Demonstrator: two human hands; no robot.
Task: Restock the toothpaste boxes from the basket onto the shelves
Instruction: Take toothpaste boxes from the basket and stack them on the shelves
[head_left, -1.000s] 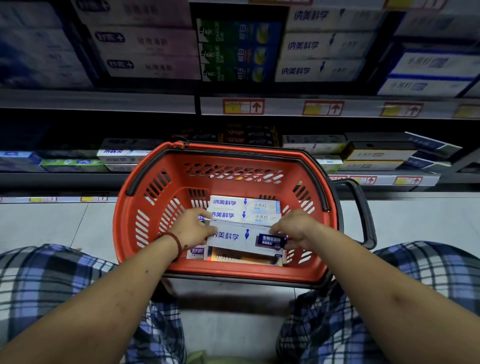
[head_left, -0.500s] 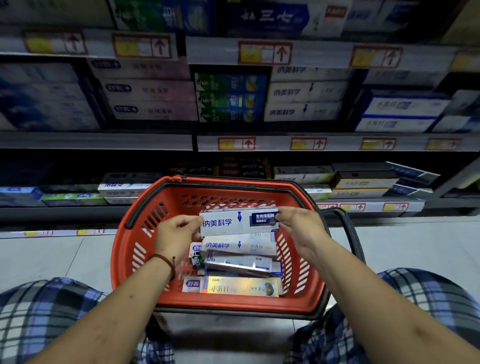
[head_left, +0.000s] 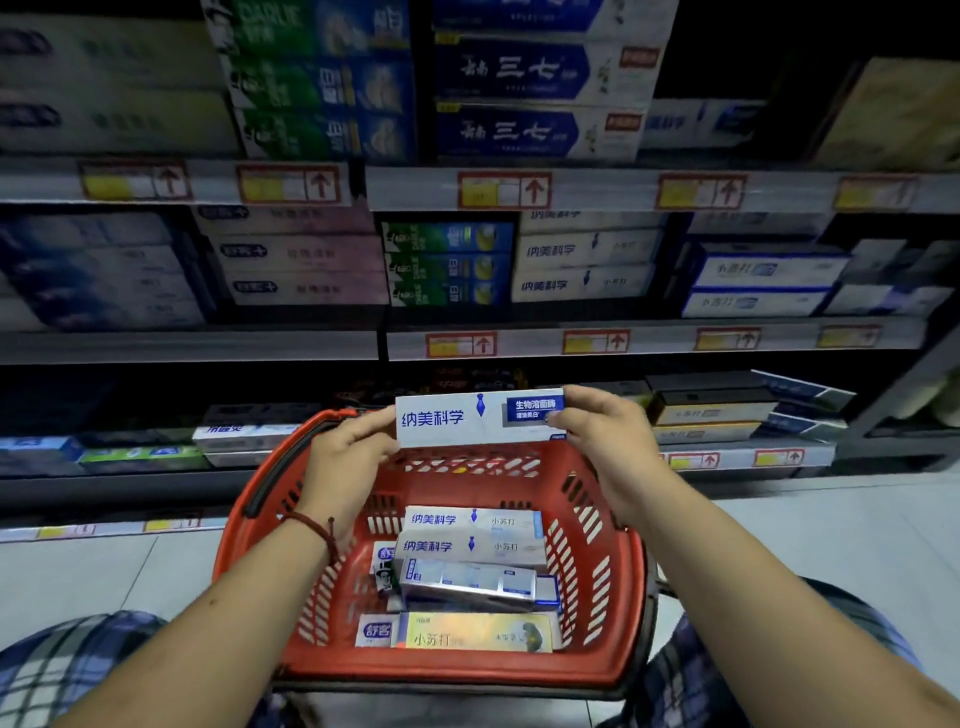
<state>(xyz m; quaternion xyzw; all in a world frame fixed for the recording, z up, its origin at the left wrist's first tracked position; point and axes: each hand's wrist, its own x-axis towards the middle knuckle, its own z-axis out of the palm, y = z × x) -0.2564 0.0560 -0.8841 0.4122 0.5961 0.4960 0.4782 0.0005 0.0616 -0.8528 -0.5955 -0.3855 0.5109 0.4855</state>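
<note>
A white toothpaste box with blue lettering (head_left: 467, 418) hangs level above the far rim of the red basket (head_left: 621, 613). My left hand (head_left: 348, 457) grips its left end and my right hand (head_left: 605, 441) grips its right end. Several more boxes lie in the basket: two white ones (head_left: 470, 532), a silver one (head_left: 467, 579) and a yellow one (head_left: 478, 631) at the near side. Matching white boxes (head_left: 582, 267) stand stacked on the middle shelf, above and right of the held box.
Shelves of toothpaste boxes fill the view ahead, with green boxes (head_left: 447, 265) left of the matching stack and blue-white ones (head_left: 758, 283) to the right. Price-tag rails (head_left: 597, 343) edge each shelf. The basket sits on the grey tiled floor (head_left: 93, 577) between my knees.
Both hands have lifted the white box out of the basket, from among the other boxes to above its far rim. My view has tilted up toward the shelves.
</note>
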